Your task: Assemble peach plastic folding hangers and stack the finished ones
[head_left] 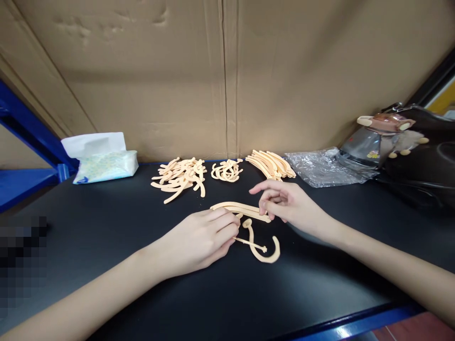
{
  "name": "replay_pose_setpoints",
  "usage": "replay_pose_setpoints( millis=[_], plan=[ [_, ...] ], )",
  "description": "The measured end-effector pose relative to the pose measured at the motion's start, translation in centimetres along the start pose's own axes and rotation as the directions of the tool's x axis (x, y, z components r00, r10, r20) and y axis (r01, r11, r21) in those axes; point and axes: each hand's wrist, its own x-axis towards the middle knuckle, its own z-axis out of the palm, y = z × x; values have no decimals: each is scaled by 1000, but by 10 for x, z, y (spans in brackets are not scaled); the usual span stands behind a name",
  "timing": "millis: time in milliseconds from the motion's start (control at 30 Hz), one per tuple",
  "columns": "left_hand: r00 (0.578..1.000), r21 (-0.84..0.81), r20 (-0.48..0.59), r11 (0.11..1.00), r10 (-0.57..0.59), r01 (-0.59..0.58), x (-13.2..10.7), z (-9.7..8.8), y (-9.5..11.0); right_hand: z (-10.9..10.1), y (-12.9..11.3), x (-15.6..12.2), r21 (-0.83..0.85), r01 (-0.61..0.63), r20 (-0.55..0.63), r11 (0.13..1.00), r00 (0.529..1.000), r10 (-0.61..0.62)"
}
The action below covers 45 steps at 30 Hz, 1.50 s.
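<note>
My left hand [209, 237] is closed, its fingers pinching a thin peach plastic rod [250, 243] with a small notched tip; the rest of the rod is hidden under the fingers. A peach plastic hook [265, 258], like one from a clothes hanger, lies on the black table just right of that hand, partly behind the rod. Beyond it are long curved peach strips [241, 207], side by side, their left end close to my left fingers. Over the strips' right end hovers my right hand [284, 203], its index finger stretched out and the others loosely bent, with nothing visible in it.
Along the back of the table [313, 293] lie a pile of short curved pieces [181, 175], a pile of hooks [227, 170] and a stack of long strips [272, 163]. A tissue pack [106, 166] stands left; a clear plastic bag [316, 168] and bottle [369, 142] are right. Cardboard [159, 80] walls the back.
</note>
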Motion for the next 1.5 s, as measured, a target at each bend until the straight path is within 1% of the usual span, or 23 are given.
replay_pose_setpoints(
  millis=[67, 100, 133, 200, 267, 300, 433, 500, 533, 600, 667, 800, 867, 933, 1000, 1100, 1167, 1233, 1300, 1333, 1367, 1433, 1500],
  plan=[
    [1000, 0, 5, 1000, -4, 4, 0, 0, 0, -2, 1, 0, -124, 70, 49, 990, 997, -65],
    [1000, 4, 7, 1000, -2, 2, 0, -1, 0, -2, 2, -1, -208, 118, 81, 971, 991, -103],
    [1000, 8, 6, 1000, 4, -4, 0, 0, 0, -3, 2, -1, -297, 177, 120, 938, 982, -147],
    [1000, 20, 5, 1000, 16, -16, -1, 0, -1, -4, 3, -3, -445, 303, 200, 843, 951, -237],
    [1000, 39, -16, 999, 13, -12, -2, 0, -1, -5, 2, -4, -523, 383, 235, 761, 924, -303],
    [999, 51, -32, 999, 1, 1, -2, -1, -1, -5, 1, -4, -546, 395, 233, 739, 919, -319],
    [991, 90, -127, 994, -47, 58, -1, -4, -3, -6, -3, -6, -595, 380, 192, 708, 923, -334],
    [984, 77, -163, 993, -73, 86, -1, -6, -4, -6, -3, -7, -604, 404, 222, 687, 913, -342],
    [981, 63, -171, 993, -89, 100, -2, -7, -5, -6, -3, -7, -609, 426, 256, 669, 904, -343],
    [980, 20, -164, 993, -111, 116, -4, -8, -8, -6, -2, -8, -615, 477, 347, 628, 879, -328],
    [984, -40, -129, 992, -123, 119, -6, -8, -11, -6, -1, -8, -603, 522, 431, 603, 849, -305],
    [992, -108, -49, 988, -113, 107, -11, -5, -15, -5, 0, -9, -551, 574, 521, 606, 804, -288],
    [992, -99, -48, 989, -116, 111, -10, -4, -15, -3, -2, -10, -551, 608, 551, 572, 779, -298],
    [983, -73, -72, 984, -167, 162, -9, -5, -16, 0, -3, -11, -589, 647, 563, 484, 759, -328],
    [959, -34, -108, 965, -262, 260, -8, -7, -18, 4, -4, -13, -657, 673, 569, 341, 739, -361],
    [908, 5, -148, 918, -392, 397, -9, -8, -24, 10, -4, -16, -719, 684, 605, 122, 703, -373],
    [893, -9, -117, 900, -434, 436, -11, -7, -29, 12, -5, -18, -726, 687, 631, 38, 687, -359],
    [894, -39, -57, 895, -445, 443, -12, -5, -33, 12, -6, -19, -728, 685, 643, -3, 682, -347],
    [902, -54, -16, 901, -432, 430, -13, -2, -35, 12, -6, -20, -729, 684, 641, 7, 687, -344],
    [905, -50, -11, 904, -426, 425, -13, -1, -35, 11, -6, -19, -729, 684, 633, 34, 692, -348],
    [907, -41, -12, 907, -420, 419, -13, 0, -35, 9, -6, -18, -727, 682, 617, 81, 700, -358],
    [911, -16, -24, 911, -413, 412, -12, 0, -34, 5, -6, -15, -713, 661, 553, 232, 735, -393],
    [912, 9, -34, 912, -409, 410, -12, 0, -33, 1, -6, -11, -677, 608, 442, 414, 787, -432]
  ],
)
